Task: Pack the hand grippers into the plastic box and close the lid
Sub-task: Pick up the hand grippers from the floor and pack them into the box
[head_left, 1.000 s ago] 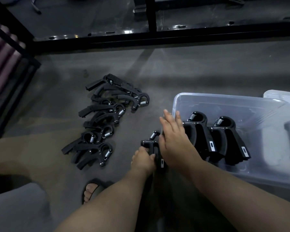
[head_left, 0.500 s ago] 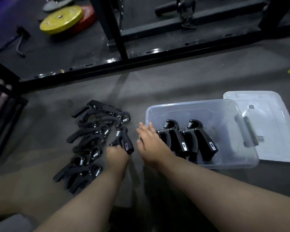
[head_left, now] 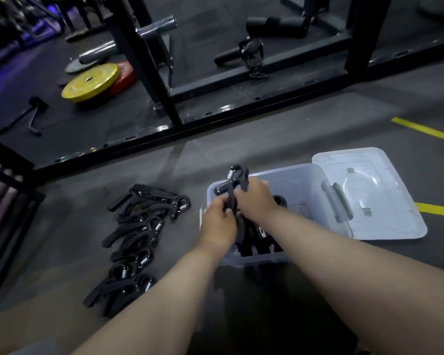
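A black hand gripper (head_left: 235,179) with a metal spring is held upright over the left end of the clear plastic box (head_left: 303,178). My left hand (head_left: 218,224) grips its lower handle and my right hand (head_left: 256,198) grips it from the right. Black grippers (head_left: 259,242) stand inside the box, mostly hidden by my hands. A row of several more hand grippers (head_left: 141,234) lies on the floor to the left of the box. The clear lid (head_left: 374,193) lies flat on the floor against the box's right side.
A black steel rack frame (head_left: 180,124) crosses the floor behind the work area. A yellow weight plate (head_left: 90,83) and a red one lie beyond it at the left. Yellow floor markings (head_left: 423,129) run at the right. A dark rack (head_left: 0,201) stands at the left edge.
The gripper that my left hand held on the floor beside the box has been lifted over the box's left end, and my right hand has now taken hold of it too.
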The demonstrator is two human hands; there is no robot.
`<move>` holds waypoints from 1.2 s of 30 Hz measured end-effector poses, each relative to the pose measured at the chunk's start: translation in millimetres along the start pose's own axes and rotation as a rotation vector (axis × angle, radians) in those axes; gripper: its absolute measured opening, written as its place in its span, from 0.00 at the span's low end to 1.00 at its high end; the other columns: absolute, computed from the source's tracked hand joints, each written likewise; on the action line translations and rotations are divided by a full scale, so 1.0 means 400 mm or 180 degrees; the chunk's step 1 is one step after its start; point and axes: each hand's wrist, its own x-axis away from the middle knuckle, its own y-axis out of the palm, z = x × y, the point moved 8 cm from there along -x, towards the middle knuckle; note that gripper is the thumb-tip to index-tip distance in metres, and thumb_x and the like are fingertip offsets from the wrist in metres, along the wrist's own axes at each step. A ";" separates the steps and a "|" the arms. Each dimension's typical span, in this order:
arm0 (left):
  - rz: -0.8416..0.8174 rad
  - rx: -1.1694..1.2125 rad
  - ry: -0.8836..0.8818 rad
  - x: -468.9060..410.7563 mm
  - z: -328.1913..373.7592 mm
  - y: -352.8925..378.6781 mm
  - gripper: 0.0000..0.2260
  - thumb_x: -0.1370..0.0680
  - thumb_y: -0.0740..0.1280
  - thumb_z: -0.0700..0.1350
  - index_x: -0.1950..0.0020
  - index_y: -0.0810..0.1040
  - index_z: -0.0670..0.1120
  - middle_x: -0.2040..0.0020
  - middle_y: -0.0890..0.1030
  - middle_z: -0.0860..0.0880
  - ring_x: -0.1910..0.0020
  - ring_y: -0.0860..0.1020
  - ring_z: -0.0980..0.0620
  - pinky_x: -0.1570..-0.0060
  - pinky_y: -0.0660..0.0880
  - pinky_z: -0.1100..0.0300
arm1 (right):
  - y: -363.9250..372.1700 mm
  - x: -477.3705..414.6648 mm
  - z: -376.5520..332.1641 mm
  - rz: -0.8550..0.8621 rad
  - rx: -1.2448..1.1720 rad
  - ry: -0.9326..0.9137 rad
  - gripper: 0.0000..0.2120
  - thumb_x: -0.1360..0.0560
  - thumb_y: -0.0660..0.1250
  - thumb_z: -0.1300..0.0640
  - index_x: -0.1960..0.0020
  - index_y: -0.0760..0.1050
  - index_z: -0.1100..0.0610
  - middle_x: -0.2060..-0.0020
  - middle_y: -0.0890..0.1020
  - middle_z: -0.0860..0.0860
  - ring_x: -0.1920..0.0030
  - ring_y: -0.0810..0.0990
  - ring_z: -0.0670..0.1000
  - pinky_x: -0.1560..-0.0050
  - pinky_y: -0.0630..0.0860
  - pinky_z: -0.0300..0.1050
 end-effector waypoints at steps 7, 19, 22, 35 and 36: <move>-0.0100 -0.0872 -0.0091 0.003 -0.046 0.026 0.23 0.24 0.58 0.36 0.28 0.70 0.45 0.30 0.71 0.48 0.30 0.67 0.51 0.34 0.59 0.66 | -0.183 -0.063 0.164 0.0329 0.0392 0.0107 0.07 0.25 0.60 0.58 0.61 0.73 0.58 0.63 0.77 0.60 0.57 0.75 0.59 0.56 0.71 0.47; -0.0200 -0.2232 0.0572 0.036 -0.156 0.076 0.30 0.30 0.55 0.44 0.27 0.68 0.41 0.22 0.59 0.44 0.21 0.48 0.44 0.24 0.52 0.46 | -0.091 -0.066 0.223 -0.0175 0.1752 -0.0371 0.09 0.21 0.58 0.53 0.44 0.71 0.55 0.49 0.70 0.55 0.52 0.77 0.60 0.42 0.74 0.58; -0.0178 -0.2253 0.0591 0.037 -0.162 0.076 0.29 0.30 0.57 0.43 0.27 0.68 0.42 0.22 0.60 0.46 0.21 0.47 0.45 0.25 0.56 0.45 | -0.101 -0.067 0.279 -0.0133 0.1826 -0.0274 0.11 0.21 0.58 0.54 0.42 0.71 0.58 0.46 0.70 0.58 0.48 0.76 0.63 0.39 0.73 0.59; -0.0178 -0.2130 0.0499 0.039 -0.168 0.076 0.31 0.29 0.53 0.44 0.24 0.63 0.44 0.21 0.57 0.49 0.21 0.43 0.51 0.26 0.56 0.50 | -0.105 -0.095 0.359 -0.0009 0.1665 0.0111 0.10 0.21 0.59 0.58 0.49 0.74 0.64 0.51 0.79 0.63 0.49 0.78 0.64 0.50 0.73 0.51; -0.0154 -0.2135 0.0505 0.038 -0.168 0.076 0.31 0.29 0.53 0.44 0.24 0.64 0.44 0.21 0.58 0.49 0.21 0.43 0.51 0.26 0.57 0.50 | -0.104 -0.096 0.359 -0.0015 0.1688 0.0103 0.10 0.21 0.59 0.57 0.49 0.74 0.63 0.50 0.79 0.63 0.48 0.78 0.63 0.50 0.73 0.51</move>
